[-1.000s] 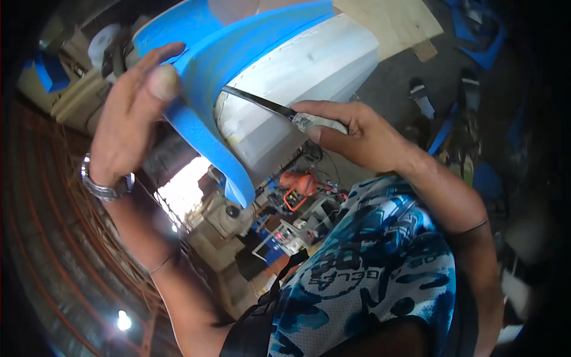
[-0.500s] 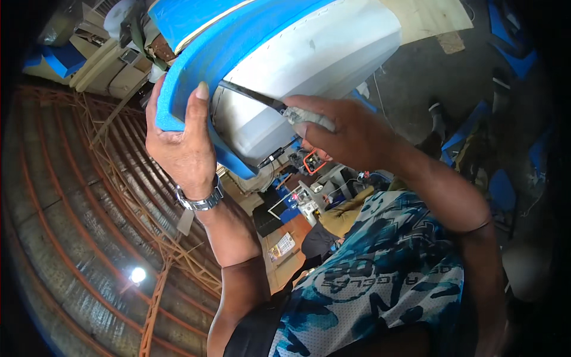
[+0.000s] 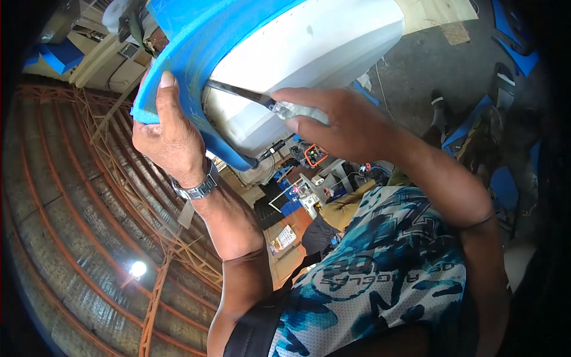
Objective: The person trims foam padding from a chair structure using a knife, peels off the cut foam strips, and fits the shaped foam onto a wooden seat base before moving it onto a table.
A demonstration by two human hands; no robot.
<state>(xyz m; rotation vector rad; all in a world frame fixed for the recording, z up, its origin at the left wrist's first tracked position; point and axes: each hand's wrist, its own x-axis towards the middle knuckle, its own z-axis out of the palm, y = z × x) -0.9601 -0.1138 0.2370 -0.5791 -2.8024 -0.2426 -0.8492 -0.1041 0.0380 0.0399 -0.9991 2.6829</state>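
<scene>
My left hand (image 3: 175,140), with a metal watch at the wrist, is closed round the near-left end of a thick blue foam sheet (image 3: 193,68). Its thumb presses on the upper face and bends the foam outward. The sheet curves along the rim of a smooth white shell-like form (image 3: 321,50). A knife (image 3: 238,90) with a long, narrow dark blade and a pale wrapped handle is gripped in my right hand (image 3: 351,122). Its blade lies across the white form, the tip at the border between foam and form. Whether the tip cuts in cannot be made out.
A pale board (image 3: 437,13) lies beyond the white form. Blue foam offcuts (image 3: 504,187) are scattered over the grey floor (image 3: 410,65) at right, near someone's feet (image 3: 438,104). An orange-framed machine (image 3: 315,156) and a cluttered bench stand below the form.
My left hand has shifted left, bending the foam end farther outward from the white form. The right hand and knife have moved slightly left, the tip following the foam's border.
</scene>
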